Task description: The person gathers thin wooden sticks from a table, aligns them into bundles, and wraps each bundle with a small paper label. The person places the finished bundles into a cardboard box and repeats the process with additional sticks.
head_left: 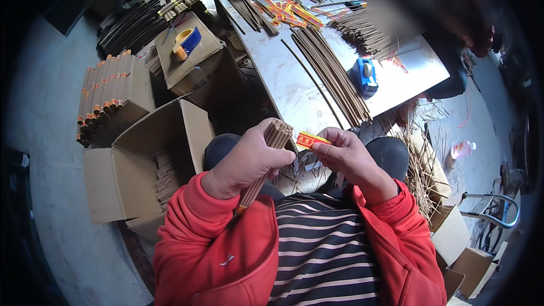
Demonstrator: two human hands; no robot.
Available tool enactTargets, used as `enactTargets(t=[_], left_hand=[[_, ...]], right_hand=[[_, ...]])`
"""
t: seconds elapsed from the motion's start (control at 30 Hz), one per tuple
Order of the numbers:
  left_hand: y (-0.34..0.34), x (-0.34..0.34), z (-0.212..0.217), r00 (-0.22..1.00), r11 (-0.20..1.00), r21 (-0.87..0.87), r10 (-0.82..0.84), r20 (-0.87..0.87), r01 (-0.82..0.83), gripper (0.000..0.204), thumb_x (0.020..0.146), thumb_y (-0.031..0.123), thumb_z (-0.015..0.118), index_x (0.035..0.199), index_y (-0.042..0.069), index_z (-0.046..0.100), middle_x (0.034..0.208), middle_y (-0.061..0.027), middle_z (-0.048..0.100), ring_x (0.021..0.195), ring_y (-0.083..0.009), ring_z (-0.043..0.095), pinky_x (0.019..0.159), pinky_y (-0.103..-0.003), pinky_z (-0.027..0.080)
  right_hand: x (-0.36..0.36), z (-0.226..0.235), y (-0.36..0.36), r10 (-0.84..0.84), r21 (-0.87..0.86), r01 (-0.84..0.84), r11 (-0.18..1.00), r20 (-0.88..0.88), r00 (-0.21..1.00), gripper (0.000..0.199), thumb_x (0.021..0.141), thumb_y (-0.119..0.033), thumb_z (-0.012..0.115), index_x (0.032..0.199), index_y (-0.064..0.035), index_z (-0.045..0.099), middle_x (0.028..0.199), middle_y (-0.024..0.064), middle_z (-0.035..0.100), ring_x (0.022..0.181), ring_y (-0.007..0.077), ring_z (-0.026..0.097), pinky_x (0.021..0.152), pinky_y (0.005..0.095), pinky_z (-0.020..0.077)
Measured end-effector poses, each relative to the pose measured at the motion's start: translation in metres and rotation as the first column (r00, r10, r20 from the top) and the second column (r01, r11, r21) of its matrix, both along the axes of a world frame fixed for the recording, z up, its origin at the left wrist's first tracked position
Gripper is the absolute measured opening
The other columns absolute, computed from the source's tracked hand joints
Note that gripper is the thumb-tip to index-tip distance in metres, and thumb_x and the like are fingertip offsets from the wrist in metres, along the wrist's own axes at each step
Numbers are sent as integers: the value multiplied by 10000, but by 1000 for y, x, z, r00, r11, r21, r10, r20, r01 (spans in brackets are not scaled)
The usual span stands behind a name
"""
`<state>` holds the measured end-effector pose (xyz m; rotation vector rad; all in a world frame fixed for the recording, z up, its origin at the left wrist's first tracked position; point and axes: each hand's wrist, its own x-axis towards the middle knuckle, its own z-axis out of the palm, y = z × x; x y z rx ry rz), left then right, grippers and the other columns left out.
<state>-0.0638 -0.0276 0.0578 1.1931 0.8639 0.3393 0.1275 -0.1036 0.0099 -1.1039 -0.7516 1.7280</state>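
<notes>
My left hand (pixel 243 157) is closed around a bundle of brown incense sticks (pixel 279 132), held slanted over my lap. The sticks' even top ends face up, and a yellow-orange band circles the bundle's lower end by my sleeve. Between the thumb and fingers of my right hand (pixel 352 154) is a small red and yellow paper label (pixel 309 140). The label's free end points toward the bundle, with a small gap between them. Beyond my hands, a row of long incense sticks (pixel 326 73) lies on the white table (pixel 294 102).
A blue tape dispenser (pixel 365 77) and loose labels (pixel 283 7) lie on the table. At left are an open cardboard box (pixel 144 141), stacked banded bundles (pixel 105 88) and another tape dispenser (pixel 188 41) on a box. Another person (pixel 453 11) sits at far right, near scattered thin sticks (pixel 416 164).
</notes>
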Motion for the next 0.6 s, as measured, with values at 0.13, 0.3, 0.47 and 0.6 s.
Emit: enactTargets(t=[0.13,0.3,0.47,0.6], left_hand=[[-2,6,-6,1000,1000,-19,-3,-11,2,264,729,17,643,944,42,492,677,0,524,505,-68,489,441,-202,391],[-9,17,-9,997,997,-77,1,72,4,232,734,-33,593,937,42,511,715,-2,528,541,-66,484,458,-195,367],[-10,19,-14,999,999,-49,-8,41,10,238,738,-45,563,962,23,519,730,-9,533,549,-70,477,472,-194,366],[-10,19,-22,996,997,-69,19,83,-13,219,732,-32,588,943,2,541,734,-24,533,576,-75,488,482,-216,388]], right_hand=[[-15,26,-13,-122,269,71,961,178,976,164,876,-160,606,936,-8,606,710,-15,556,582,36,493,514,177,391],[-34,21,-9,-297,443,83,893,440,848,179,840,-152,647,876,21,617,723,68,607,640,77,548,572,232,459],[-36,16,-7,-359,478,65,876,557,749,197,824,-172,664,782,13,610,612,69,570,549,77,525,489,238,429],[-38,18,-6,-397,488,64,870,619,677,204,824,-141,668,714,16,598,579,11,533,545,37,452,466,217,377]])
